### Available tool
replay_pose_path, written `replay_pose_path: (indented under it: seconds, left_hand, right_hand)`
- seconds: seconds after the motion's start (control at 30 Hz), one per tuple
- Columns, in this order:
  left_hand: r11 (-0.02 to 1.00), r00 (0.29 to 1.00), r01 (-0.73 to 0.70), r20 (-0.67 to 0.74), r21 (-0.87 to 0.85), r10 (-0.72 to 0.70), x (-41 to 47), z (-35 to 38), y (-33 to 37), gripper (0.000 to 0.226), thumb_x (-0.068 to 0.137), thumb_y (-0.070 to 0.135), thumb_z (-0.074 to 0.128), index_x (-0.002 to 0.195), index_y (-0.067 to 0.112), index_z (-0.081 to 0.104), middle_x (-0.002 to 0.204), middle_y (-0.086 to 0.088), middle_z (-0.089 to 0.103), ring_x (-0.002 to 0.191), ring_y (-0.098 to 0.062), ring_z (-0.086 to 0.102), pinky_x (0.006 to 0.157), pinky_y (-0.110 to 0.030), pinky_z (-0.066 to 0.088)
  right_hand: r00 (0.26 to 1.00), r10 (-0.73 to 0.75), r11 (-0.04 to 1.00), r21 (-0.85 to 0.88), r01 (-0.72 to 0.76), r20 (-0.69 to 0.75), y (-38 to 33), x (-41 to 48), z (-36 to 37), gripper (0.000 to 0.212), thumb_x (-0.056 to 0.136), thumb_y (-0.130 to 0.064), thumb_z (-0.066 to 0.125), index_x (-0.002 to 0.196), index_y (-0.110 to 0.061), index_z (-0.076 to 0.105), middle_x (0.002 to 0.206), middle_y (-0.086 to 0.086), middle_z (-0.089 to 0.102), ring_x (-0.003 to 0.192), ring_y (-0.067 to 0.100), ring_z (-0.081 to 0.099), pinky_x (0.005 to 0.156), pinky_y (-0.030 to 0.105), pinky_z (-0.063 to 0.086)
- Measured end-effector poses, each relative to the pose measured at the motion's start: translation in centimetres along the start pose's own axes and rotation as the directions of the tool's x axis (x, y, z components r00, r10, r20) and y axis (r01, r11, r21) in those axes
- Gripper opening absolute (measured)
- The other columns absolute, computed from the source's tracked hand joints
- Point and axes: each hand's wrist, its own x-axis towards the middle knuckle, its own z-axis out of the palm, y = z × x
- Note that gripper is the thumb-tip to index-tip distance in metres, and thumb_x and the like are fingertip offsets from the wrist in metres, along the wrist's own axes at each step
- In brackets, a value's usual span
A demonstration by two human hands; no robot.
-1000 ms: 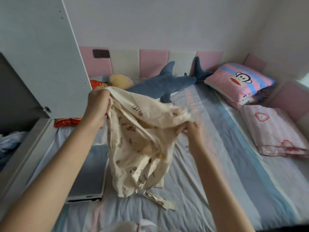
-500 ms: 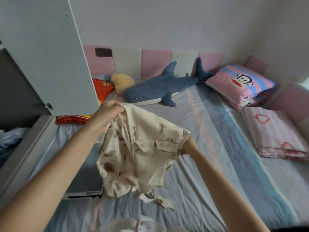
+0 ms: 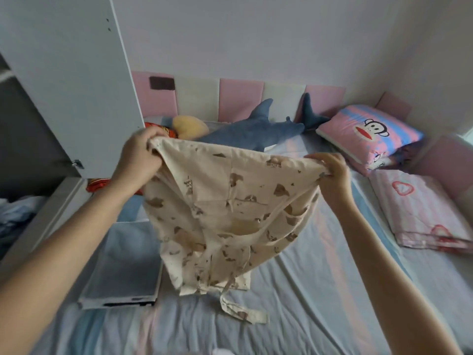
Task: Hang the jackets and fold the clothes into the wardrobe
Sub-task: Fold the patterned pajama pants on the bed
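Observation:
A cream garment (image 3: 220,208) with brown animal prints hangs spread above the bed. My left hand (image 3: 139,156) grips its upper left corner, and my right hand (image 3: 332,172) grips its upper right corner. The top edge is pulled taut between them. Its lower hem and a loose strap (image 3: 240,310) touch the striped bedsheet (image 3: 320,290). The white wardrobe door (image 3: 64,78) stands open at the left, with folded clothes (image 3: 15,216) inside the wardrobe at the far left.
A folded grey-blue item (image 3: 125,265) lies on the bed left of the garment. A blue plush shark (image 3: 256,131), a yellow cushion (image 3: 189,126) and a red cushion (image 3: 99,185) sit at the back. A monkey-print pillow (image 3: 368,134) and a folded pink quilt (image 3: 425,211) lie at the right.
The garment was bunched between my hands; my hands have moved apart and up, so it now hangs spread out flat.

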Motion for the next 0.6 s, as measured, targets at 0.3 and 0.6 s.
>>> replay_pose_path:
  seconds: [0.3,0.6]
  left_hand:
    - [0.895,0.408,-0.038,0.825,0.444,-0.392,-7.3,4.8,-7.3,0.017,0.082,0.003,0.054,0.084,0.014,0.067,0.084,-0.011,0.068,0.071,-0.023,0.065,0.052,-0.025,0.048]
    - [0.785,-0.411,0.166,0.765,0.597,-0.496,-13.0,7.0,-7.2,0.011,0.087,0.001,0.058,0.090,0.003,0.068,0.078,-0.008,0.073,0.072,-0.024,0.072,0.055,-0.027,0.058]
  right_hand:
    - [0.288,0.678,0.733,-0.654,-0.190,0.676,7.2,-6.5,0.7,0.031,0.083,0.011,0.039,0.089,-0.009,0.062,0.051,0.001,0.059,0.037,0.007,0.056,0.039,0.018,0.043]
    - [-0.468,0.754,0.406,-0.887,-0.220,0.461,14.3,-17.2,0.8,0.023,0.089,0.014,0.035,0.091,0.002,0.054,0.093,0.014,0.052,0.061,0.016,0.058,0.059,0.023,0.056]
